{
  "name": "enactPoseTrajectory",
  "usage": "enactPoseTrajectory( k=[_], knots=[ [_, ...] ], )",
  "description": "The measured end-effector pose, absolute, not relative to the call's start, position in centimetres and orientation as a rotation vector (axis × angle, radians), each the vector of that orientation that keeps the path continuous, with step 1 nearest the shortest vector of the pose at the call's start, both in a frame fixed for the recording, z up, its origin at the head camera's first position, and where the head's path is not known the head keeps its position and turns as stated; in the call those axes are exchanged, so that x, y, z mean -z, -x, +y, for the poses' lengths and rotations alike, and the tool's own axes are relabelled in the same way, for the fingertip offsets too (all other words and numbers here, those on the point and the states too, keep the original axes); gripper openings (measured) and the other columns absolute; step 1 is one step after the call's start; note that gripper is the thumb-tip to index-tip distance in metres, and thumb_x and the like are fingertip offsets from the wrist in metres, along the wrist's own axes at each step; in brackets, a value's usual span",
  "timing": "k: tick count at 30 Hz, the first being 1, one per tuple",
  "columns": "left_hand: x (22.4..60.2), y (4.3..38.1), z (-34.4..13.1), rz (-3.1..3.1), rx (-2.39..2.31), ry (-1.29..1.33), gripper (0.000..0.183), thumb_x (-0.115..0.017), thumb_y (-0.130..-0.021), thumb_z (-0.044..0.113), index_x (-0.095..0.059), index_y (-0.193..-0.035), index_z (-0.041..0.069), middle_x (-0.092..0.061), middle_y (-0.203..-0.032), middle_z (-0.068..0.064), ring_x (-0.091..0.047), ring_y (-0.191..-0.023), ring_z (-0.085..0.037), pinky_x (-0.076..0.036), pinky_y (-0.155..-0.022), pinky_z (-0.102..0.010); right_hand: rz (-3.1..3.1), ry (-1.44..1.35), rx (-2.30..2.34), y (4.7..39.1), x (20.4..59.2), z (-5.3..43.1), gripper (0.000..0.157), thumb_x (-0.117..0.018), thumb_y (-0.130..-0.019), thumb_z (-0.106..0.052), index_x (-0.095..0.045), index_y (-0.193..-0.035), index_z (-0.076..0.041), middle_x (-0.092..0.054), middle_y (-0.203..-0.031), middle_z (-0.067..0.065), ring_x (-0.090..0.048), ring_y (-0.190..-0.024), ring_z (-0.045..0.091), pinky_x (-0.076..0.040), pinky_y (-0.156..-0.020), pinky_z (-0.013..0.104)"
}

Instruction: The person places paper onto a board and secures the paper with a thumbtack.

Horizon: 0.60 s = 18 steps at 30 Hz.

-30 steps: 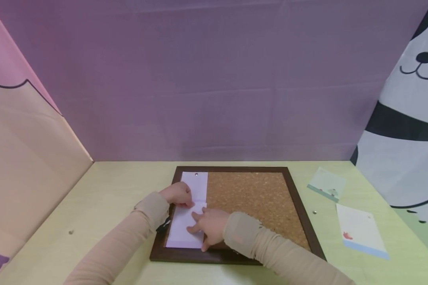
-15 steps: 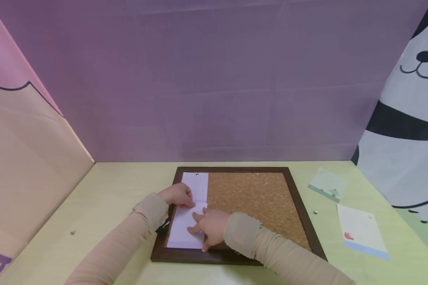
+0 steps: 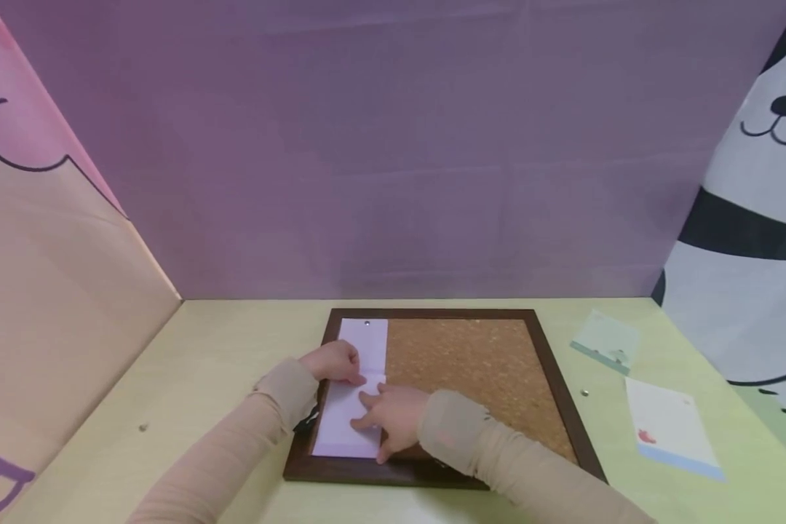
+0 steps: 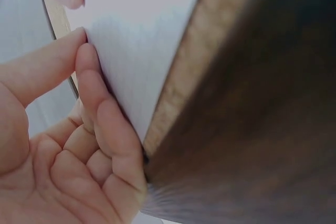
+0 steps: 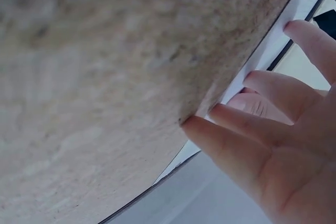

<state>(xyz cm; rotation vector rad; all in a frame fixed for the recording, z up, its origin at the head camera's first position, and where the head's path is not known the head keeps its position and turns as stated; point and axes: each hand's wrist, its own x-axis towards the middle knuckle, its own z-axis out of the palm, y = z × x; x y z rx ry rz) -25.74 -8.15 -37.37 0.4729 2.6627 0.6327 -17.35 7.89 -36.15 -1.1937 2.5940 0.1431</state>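
Observation:
A corkboard (image 3: 458,356) with a dark brown frame lies on the table. Along its left side an upper note sheet (image 3: 372,348) has a small metallic tack (image 3: 367,323) near its top edge, and a lower note sheet (image 3: 340,429) lies directly below. My left hand (image 3: 334,361) has curled fingers, its thumb and index fingertips meeting at the lower sheet's top edge. No object shows between those fingertips. With fingers spread, my right hand (image 3: 399,415) presses on the lower sheet's right part, some fingertips reaching the cork in the right wrist view.
Right of the board lie a greenish note sheet (image 3: 608,339), a white note sheet (image 3: 671,426) with a blue band, and a small tack (image 3: 585,393). Another tack (image 3: 143,428) is at the table's left. A purple backdrop (image 3: 419,160) rises behind the table (image 3: 236,327).
The whole head view has shifted slightly to the right. Both hands keep their places on the note sheets, and nothing on the board has visibly moved.

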Motion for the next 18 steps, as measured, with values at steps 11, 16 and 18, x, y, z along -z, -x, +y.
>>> enactPoseTrajectory(
  k=[11,16,18],
  knots=[
    [37.4,25.4,-7.9,2.674,-0.59,-0.436,0.029,-0.077,-0.077,0.019,-0.052,-0.063,0.01,-0.047,-0.061,0.002,-0.043,-0.059,-0.012,-0.034,-0.054,-0.021,2.468,1.245,0.088,18.3,35.8,9.8,0.047,-0.072,-0.082,-0.037,-0.062,-0.125,-0.021,-0.046,-0.143,0.008,-0.045,-0.131,0.025,-0.034,-0.11,0.031],
    [37.2,25.1,-7.6,2.685,-0.579,-0.428,0.033,-0.081,-0.072,0.019,-0.05,-0.065,0.01,-0.048,-0.066,0.001,-0.045,-0.064,-0.013,-0.036,-0.057,-0.022,2.465,1.224,0.273,18.7,35.5,11.5,0.048,-0.072,-0.082,-0.035,-0.062,-0.124,-0.014,-0.057,-0.132,0.007,-0.053,-0.122,0.019,-0.04,-0.105,0.028],
    [37.1,25.0,-7.6,2.685,-0.59,-0.422,0.034,-0.082,-0.071,0.018,-0.049,-0.064,0.011,-0.048,-0.066,0.001,-0.045,-0.064,-0.014,-0.037,-0.058,-0.023,2.464,1.206,0.342,18.9,35.3,12.2,0.049,-0.072,-0.082,-0.033,-0.062,-0.124,-0.012,-0.06,-0.128,0.005,-0.055,-0.119,0.018,-0.042,-0.103,0.028]
  ],
)
